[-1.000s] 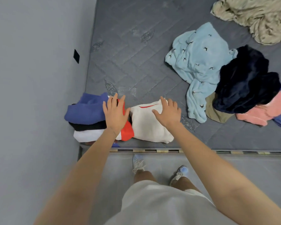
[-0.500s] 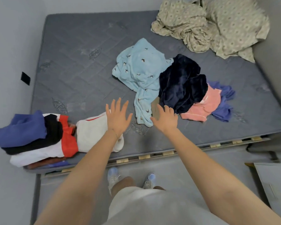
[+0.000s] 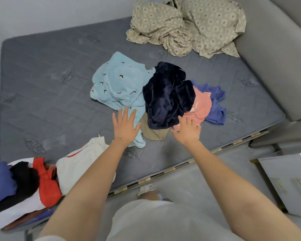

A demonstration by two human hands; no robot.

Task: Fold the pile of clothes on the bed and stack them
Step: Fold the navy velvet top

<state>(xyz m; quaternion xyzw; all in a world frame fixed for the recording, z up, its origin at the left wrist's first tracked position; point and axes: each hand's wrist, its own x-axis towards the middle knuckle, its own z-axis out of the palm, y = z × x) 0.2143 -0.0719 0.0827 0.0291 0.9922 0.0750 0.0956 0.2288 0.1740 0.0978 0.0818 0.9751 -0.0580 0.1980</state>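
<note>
Both grips are empty and spread wide: the left hand (image 3: 126,126) and the right hand (image 3: 188,130) hover palm down at the centre of the frame, fingers splayed, holding nothing.

Nearest the camera, at the lower left of the frame, the folded stack of blue, black, white and red clothes (image 3: 23,186) sits at the near corner of the grey quilted mattress (image 3: 42,94), with a folded cream garment with a red stripe (image 3: 80,164) just beside it, partly hidden under the left forearm.

Just beyond the fingertips lies the unfolded pile. The left hand overlaps the trailing lower end of the pale blue fleece garment with small dark bird marks (image 3: 116,84), whose long axis runs from the upper left of the pile down toward that hand. Between the two hands a tan garment (image 3: 155,133) peeks out from under the crumpled dark navy plush garment (image 3: 167,96). The right hand's fingertips reach the near edge of the salmon pink shirt (image 3: 201,105), which rests on a periwinkle blue garment (image 3: 215,108) at the pile's right.

So the pile lies straight ahead and slightly up-frame; the left hand is nearer the blue fleece, the right nearer the pink shirt, and the navy piece on top looks the easiest to lift first.

Farthest, at the upper right, a rumpled beige patterned sheet (image 3: 186,26) lies apart from the clothes.
</note>
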